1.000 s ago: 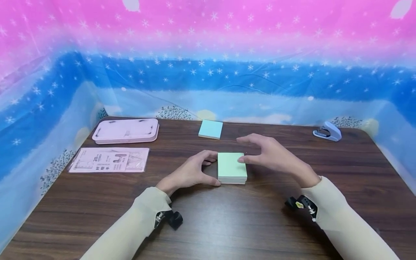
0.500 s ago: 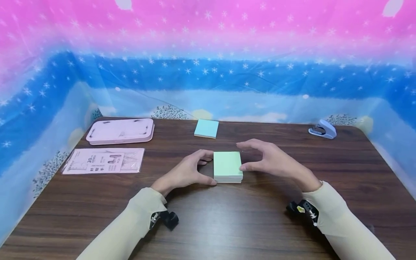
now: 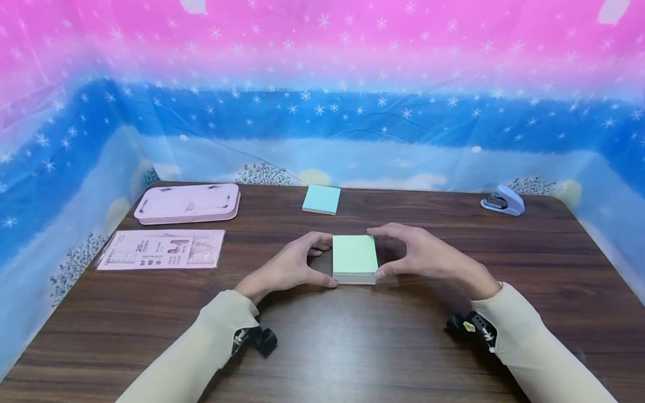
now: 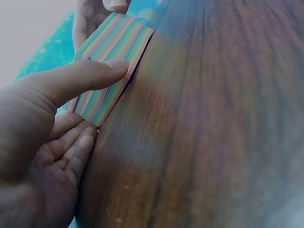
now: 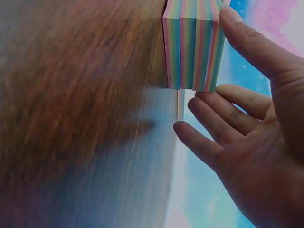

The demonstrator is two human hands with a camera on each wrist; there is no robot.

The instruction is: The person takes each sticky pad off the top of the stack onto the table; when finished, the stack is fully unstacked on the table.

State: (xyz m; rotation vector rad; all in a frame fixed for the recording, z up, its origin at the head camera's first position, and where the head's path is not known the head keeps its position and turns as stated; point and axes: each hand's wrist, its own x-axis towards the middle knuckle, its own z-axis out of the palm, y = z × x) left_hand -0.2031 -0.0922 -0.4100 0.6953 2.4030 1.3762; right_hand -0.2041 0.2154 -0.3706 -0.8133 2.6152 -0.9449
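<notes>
The right hand [image 3: 425, 253] has lowered, its thumb dropping beside the stack of note pads [image 3: 354, 254]; its fingers stand apart, whether clamped cannot be determined. The left hand [image 3: 287, 266] pinches the stack, which sits between both hands' fingertips.

The note stack [image 3: 355, 255] looks matt paper, the tabletop [image 3: 322, 341] glossy wood, the stapler [image 3: 511, 200] smooth plastic.

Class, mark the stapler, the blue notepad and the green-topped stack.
Stapler [image 3: 511, 200]: head view, curved body.
Blue notepad [image 3: 321, 198]: head view, top face.
Green-topped stack [image 3: 355, 254]: head view, top face.
</notes>
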